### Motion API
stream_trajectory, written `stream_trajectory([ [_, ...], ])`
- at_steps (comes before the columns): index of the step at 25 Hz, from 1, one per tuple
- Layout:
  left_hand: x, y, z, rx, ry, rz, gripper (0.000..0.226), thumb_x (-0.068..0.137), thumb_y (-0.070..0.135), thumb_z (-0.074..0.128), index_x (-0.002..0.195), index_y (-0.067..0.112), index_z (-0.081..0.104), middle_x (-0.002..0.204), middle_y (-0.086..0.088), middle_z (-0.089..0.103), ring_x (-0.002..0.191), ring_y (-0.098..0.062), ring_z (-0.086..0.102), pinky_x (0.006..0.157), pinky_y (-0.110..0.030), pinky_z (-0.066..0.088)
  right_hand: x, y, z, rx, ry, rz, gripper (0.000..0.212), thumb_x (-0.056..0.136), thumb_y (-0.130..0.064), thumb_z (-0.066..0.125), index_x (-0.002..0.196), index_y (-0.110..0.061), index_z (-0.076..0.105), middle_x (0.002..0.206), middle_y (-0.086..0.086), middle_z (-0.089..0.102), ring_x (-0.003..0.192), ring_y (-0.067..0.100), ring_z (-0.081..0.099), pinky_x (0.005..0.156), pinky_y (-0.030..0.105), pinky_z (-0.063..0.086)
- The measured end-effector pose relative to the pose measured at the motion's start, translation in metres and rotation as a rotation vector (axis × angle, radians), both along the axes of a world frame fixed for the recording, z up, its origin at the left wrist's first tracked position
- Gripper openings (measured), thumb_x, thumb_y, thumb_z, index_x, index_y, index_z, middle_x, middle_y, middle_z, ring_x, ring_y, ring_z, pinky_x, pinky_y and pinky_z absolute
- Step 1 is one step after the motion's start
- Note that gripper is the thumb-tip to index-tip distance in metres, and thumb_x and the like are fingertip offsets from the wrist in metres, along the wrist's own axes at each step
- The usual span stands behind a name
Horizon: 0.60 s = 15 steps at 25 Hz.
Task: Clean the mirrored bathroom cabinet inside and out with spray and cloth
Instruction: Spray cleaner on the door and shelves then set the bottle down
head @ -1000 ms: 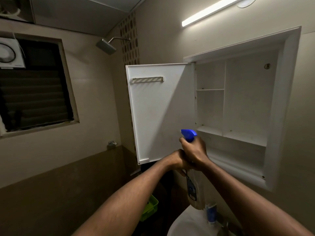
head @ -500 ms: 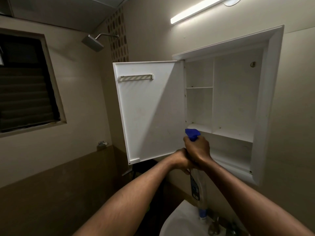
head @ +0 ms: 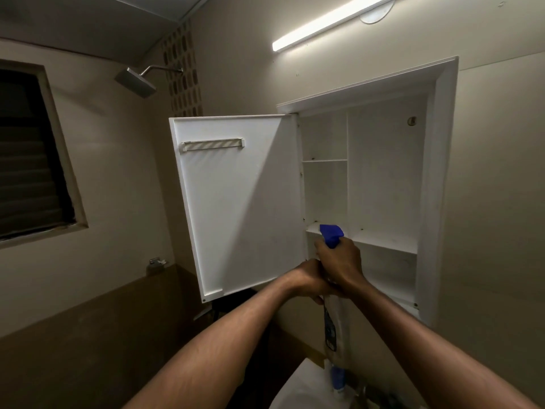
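While both hands grip the spray bottle (head: 332,320), white cabinet (head: 442,187) open, beige walls (head: 118,172)

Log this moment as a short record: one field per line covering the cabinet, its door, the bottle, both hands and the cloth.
cabinet: white cabinet set in the wall, shelves bare
door: cabinet door swung open to the left, inner side showing
bottle: spray bottle upright, blue nozzle toward the shelves
right hand: right hand grips the bottle's neck below the nozzle
left hand: left hand holds the bottle just below the right hand
cloth: not in view
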State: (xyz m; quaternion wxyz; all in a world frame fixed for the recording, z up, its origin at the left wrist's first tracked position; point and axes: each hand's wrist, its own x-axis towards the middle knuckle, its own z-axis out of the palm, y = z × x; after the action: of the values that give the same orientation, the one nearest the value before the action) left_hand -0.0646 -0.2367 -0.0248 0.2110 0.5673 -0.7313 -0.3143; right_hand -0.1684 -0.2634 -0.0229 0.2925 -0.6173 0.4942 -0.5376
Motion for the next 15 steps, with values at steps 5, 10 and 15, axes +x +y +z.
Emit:
stream_trajectory([
  [5, 0.000, -0.026, 0.029, -0.091, -0.002, -0.110, 0.035, 0.085, 0.035, 0.080, 0.115, 0.023, 0.068, 0.100, 0.006, 0.073, 0.093, -0.018, 0.074, 0.084, -0.041, 0.064, -0.008, -0.021, 0.027, -0.009, -0.048, -0.087, 0.019, 0.093, -0.029, 0.067, 0.083, -0.015, 0.060, 0.066, 0.002, 0.060, 0.059, 0.015, 0.059, 0.060, 0.026, 0.043],
  [10, 0.008, -0.050, 0.056, -0.202, 0.139, -0.190, 0.045, 0.068, 0.053, 0.076, 0.102, 0.023, 0.074, 0.094, 0.000, 0.077, 0.087, -0.015, 0.075, 0.083, -0.035, 0.064, -0.003, -0.040, 0.056, -0.073, -0.016, -0.208, 0.018, 0.094, -0.028, 0.067, 0.080, -0.019, 0.060, 0.062, -0.004, 0.058, 0.052, 0.004, 0.055, 0.056, 0.018, 0.038],
  [15, 0.023, -0.076, 0.090, -0.320, 0.243, -0.292, 0.041, 0.075, 0.048, 0.080, 0.112, 0.035, 0.068, 0.103, 0.014, 0.075, 0.095, 0.000, 0.072, 0.082, -0.019, 0.059, 0.011, -0.049, 0.099, -0.279, 0.037, -0.334, 0.015, 0.094, -0.026, 0.067, 0.081, -0.024, 0.059, 0.059, -0.007, 0.055, 0.054, -0.003, 0.058, 0.057, 0.015, 0.039],
])
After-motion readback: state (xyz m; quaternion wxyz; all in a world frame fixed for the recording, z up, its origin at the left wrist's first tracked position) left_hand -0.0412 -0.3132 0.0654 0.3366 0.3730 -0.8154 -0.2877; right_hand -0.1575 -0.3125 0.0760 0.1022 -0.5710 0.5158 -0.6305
